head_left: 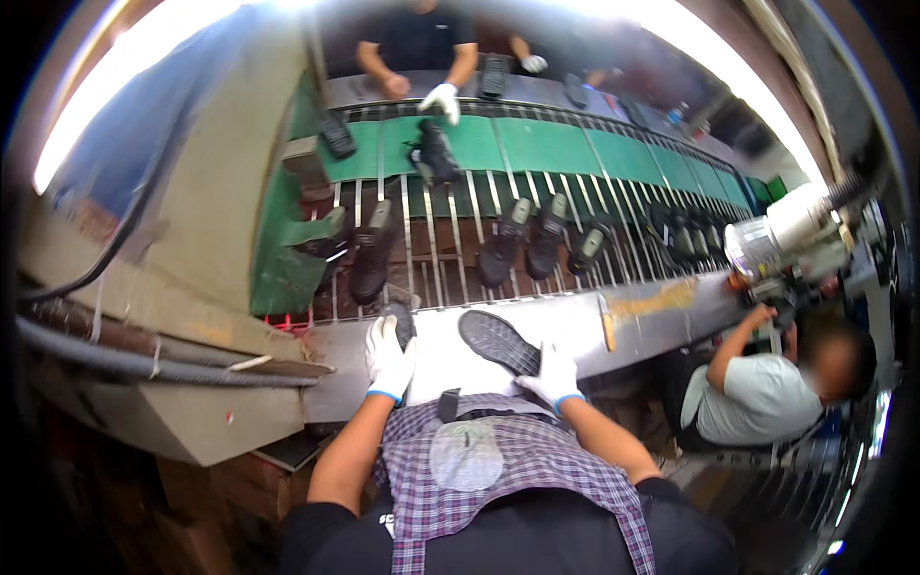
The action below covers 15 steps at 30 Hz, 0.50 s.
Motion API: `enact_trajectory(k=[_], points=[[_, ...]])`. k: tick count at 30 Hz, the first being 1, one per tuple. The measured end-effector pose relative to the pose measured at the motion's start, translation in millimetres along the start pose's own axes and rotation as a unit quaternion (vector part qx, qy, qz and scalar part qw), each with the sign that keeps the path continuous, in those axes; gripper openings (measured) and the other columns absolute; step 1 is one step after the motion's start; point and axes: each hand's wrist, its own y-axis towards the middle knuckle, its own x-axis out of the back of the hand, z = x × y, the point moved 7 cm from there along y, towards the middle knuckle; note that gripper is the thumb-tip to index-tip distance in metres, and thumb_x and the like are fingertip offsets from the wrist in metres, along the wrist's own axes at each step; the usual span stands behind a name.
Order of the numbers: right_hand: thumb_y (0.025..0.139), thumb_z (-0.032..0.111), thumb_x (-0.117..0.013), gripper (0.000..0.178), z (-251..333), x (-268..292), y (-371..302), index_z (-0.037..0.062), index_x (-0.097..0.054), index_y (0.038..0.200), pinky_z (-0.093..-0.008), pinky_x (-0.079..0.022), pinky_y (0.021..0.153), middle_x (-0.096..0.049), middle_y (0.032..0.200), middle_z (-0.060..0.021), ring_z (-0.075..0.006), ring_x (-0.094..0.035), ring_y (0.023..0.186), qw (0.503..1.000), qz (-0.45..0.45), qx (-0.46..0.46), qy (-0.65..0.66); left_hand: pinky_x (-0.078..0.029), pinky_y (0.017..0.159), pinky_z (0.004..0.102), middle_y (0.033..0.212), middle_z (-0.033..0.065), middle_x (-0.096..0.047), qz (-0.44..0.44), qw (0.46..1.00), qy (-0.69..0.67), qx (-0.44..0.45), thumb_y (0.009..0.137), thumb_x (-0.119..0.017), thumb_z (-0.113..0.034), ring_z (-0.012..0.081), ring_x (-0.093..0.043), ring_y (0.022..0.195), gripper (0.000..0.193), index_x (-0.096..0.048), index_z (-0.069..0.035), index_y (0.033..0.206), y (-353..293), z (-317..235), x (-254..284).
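Note:
My left hand [388, 359], in a white glove with a blue cuff, is closed on a dark shoe sole [402, 324] seen mostly edge-on; the glove hides its lower part. Gloved the same way, my right hand [553, 375] grips one end of another dark sole [494, 339]. That sole lies slanted with its ridged tread facing up, over the white-topped metal ledge [446, 321] in front of me. Beyond the ledge, black shoes [372, 254] stand on the metal bars, one near my left hand and several farther right.
A rod conveyor [446, 240] with green strips [527, 149] runs beyond the ledge. A person [422, 43] across it reaches a gloved hand over a black shoe [436, 153]. At right, another person [757, 393] sits near a machine [771, 240]. A beige panel [201, 192] borders the left.

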Motion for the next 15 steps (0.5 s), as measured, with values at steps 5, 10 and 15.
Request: enact_trajectory(k=[5, 10, 15], points=[[0.081, 0.059, -0.080, 0.108, 49.5, -5.3, 19.1, -0.0011, -0.038, 0.159, -0.0460, -0.044, 0.118, -0.057, 0.148, -0.0306, -0.0436, -0.055, 0.139, 0.965, 0.195, 0.010, 0.174, -0.040, 0.119, 0.0501, 0.148, 0.0230, -0.053, 0.071, 0.994, -0.055, -0.064, 0.087, -0.079, -0.028, 0.0429, -0.048, 0.141, 0.071, -0.052, -0.006, 0.150, -28.8, -55.1, -7.6], [0.097, 0.055, -0.068, 0.086, 114.8, 0.4, 77.3, -0.0023, -0.045, 0.157, -0.0448, -0.039, 0.121, -0.056, 0.151, -0.0287, -0.0391, -0.056, 0.140, 0.893, 0.352, 0.047, 0.276, -0.047, 0.114, 0.0522, 0.158, 0.0238, -0.046, 0.281, 0.958, -0.051, 0.027, 0.094, -0.070, -0.055, 0.0438, -0.053, 0.140, 0.078, -0.047, -0.012, 0.154, -80.5, -46.7, -54.7], [0.097, 0.053, -0.071, 0.087, 60.5, -49.3, 181.4, -0.0056, -0.044, 0.155, -0.0431, -0.061, 0.086, -0.069, 0.125, -0.0280, -0.0369, -0.072, 0.106, 0.825, 0.219, -0.101, 0.512, -0.047, 0.115, 0.0503, 0.162, 0.0219, -0.042, 0.291, 0.950, -0.090, 0.068, 0.093, -0.071, -0.052, 0.0438, -0.050, 0.143, 0.075, -0.049, -0.012, 0.154, -103.1, -43.5, -54.6]])
